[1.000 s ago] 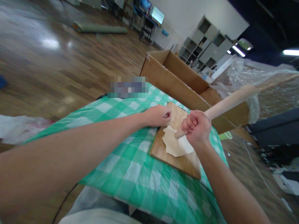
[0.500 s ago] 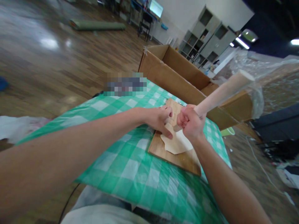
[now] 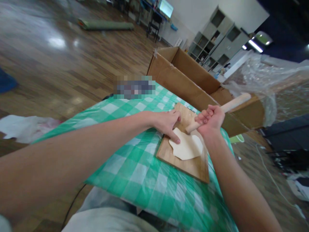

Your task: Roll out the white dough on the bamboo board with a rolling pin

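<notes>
A flat piece of pale dough (image 3: 187, 147) lies on a wooden board (image 3: 183, 162) on the table with the green checked cloth (image 3: 135, 174). My left hand (image 3: 167, 124) rests at the board's left edge, fingers stretched out, one fingertip pressing the dough's edge. My right hand (image 3: 210, 119) is closed around a wooden rolling pin (image 3: 231, 104). The pin lies low above the board's far end, its near tip just past the dough and its far end pointing right towards the box.
An open cardboard box (image 3: 183, 80) stands behind the board. Crumpled clear plastic wrap (image 3: 267, 83) lies at the right. White paper or plastic (image 3: 26, 127) sits on the wooden floor at left. Shelves and a desk with a monitor stand far back.
My right hand has lowered the rolling pin from a steep tilt to nearly level. My left hand opened from a loose fist and moved onto the dough's edge.
</notes>
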`<state>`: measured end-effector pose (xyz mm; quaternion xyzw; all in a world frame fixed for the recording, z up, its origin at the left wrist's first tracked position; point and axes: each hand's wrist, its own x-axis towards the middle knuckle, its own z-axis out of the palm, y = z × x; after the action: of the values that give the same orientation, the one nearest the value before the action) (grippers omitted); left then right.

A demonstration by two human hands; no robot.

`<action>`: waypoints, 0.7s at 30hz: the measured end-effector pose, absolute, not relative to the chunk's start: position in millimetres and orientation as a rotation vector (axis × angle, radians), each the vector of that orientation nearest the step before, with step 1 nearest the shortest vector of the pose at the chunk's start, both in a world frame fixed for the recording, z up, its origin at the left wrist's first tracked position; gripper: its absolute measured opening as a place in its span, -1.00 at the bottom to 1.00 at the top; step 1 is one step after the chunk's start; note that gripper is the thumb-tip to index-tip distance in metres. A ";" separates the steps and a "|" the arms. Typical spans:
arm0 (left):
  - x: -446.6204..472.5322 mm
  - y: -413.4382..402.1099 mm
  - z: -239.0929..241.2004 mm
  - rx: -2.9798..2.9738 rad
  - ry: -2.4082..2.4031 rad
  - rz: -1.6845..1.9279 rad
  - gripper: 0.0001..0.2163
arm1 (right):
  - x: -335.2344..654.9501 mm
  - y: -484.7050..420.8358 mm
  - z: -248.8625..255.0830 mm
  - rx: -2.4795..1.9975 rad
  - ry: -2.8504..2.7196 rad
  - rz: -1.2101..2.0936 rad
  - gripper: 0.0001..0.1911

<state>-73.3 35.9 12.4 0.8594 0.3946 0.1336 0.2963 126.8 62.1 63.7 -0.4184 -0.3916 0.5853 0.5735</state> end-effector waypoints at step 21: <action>-70.2 27.6 15.1 2.212 1.159 0.343 -0.09 | 123.7 18.9 46.6 -0.596 -1.511 1.366 -0.45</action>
<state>-70.2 27.6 15.1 0.8356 0.4379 0.1296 0.3054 123.7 18.9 46.6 -0.2453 -0.6215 0.5619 0.4877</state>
